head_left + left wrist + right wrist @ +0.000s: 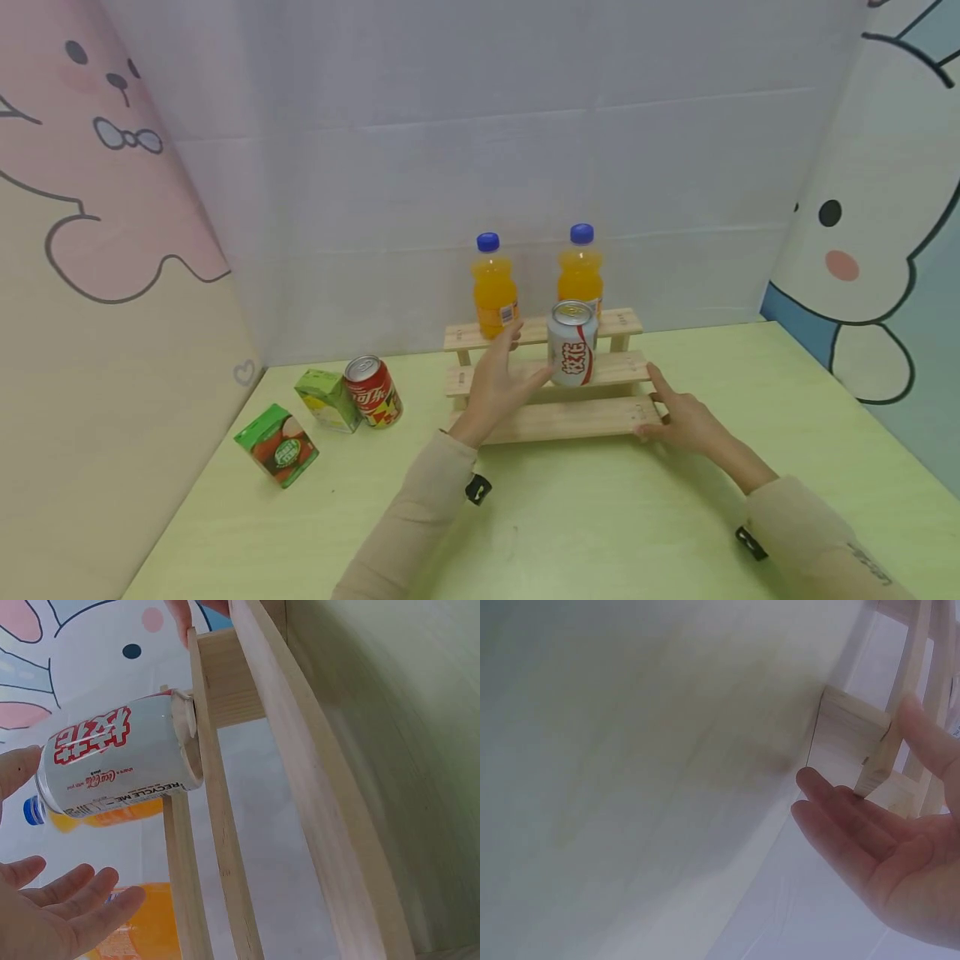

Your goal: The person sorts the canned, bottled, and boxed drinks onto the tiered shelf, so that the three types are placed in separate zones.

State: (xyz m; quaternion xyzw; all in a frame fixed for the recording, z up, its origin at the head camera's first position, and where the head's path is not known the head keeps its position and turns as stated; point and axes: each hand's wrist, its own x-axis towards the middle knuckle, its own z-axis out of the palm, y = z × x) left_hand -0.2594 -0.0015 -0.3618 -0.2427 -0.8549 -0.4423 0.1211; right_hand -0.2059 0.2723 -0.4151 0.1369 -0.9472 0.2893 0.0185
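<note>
A white can with red lettering (573,346) stands upright on the middle plank of a three-step wooden rack (558,422). My left hand (498,385) is just left of the can, its fingers spread; in the left wrist view the thumb (16,771) reaches the can's top edge, while the other fingers stay apart from it. At the rack's right end, my right hand (686,421) holds the side, thumb on the lowest plank. The right wrist view shows that hand's fingers (847,832) around the plank's end. Two orange drink bottles (495,292) stand on the top plank.
On the table's left side are a red can (373,392), a green and yellow carton (327,400) and a green and brown carton (277,446). A pale curtain (360,192) hangs behind the rack, with cartoon-printed panels (862,250) at both sides.
</note>
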